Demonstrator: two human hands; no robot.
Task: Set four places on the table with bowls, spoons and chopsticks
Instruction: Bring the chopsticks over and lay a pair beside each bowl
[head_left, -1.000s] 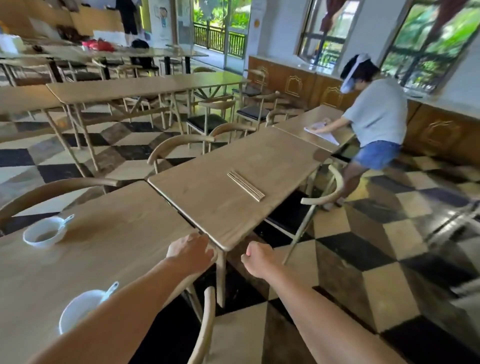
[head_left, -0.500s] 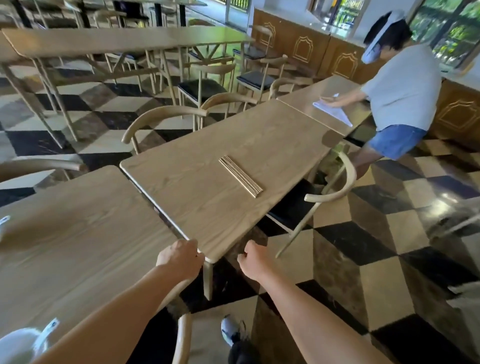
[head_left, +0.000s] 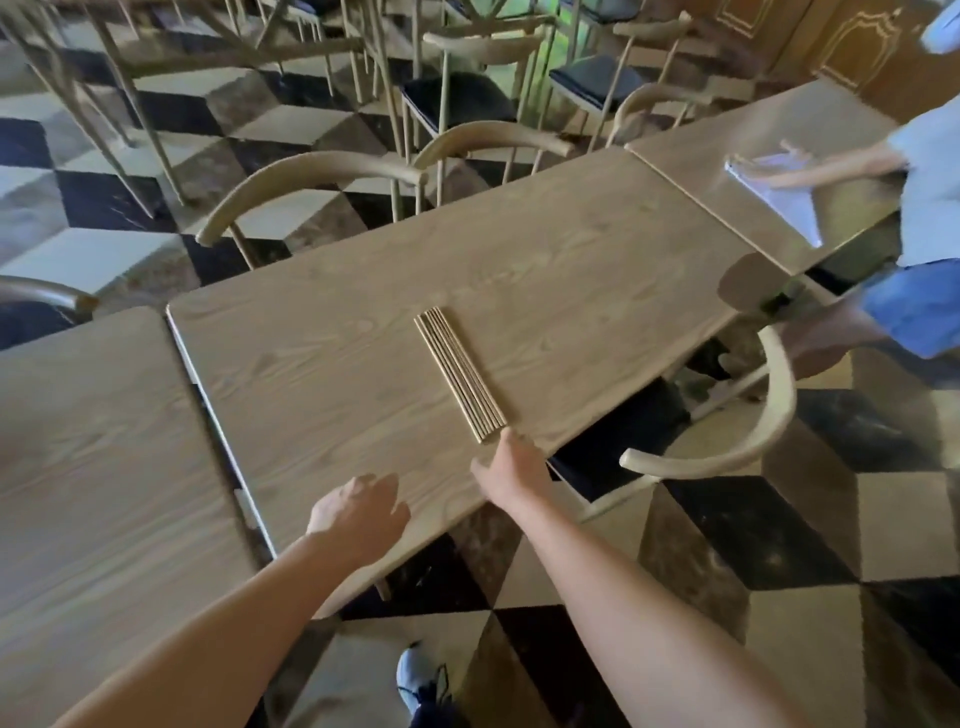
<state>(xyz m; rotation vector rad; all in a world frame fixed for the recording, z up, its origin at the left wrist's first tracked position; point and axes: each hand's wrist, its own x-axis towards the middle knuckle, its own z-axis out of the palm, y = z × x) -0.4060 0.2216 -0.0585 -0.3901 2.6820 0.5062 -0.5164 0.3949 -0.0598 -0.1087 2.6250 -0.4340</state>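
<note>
A bundle of several wooden chopsticks (head_left: 460, 374) lies flat on the middle wooden table (head_left: 337, 364), its near end close to the front edge. My right hand (head_left: 511, 475) is over the table's front edge, fingers apart, its fingertips just short of the chopsticks' near end. My left hand (head_left: 358, 512) hovers open over the table's near corner, holding nothing. No bowls or spoons are in view.
A second table (head_left: 104, 493) abuts on the left, a third (head_left: 769, 171) on the far right, where another person (head_left: 930, 208) wipes with a cloth (head_left: 779, 192). Curved-back chairs stand behind (head_left: 311, 176) and at the right (head_left: 748, 441). The floor is checkered.
I have stepped forward and looked down; both hands moved from the table's corner onto its top, the right one reaching the chopsticks' end. The bowls on the left table have left the view.
</note>
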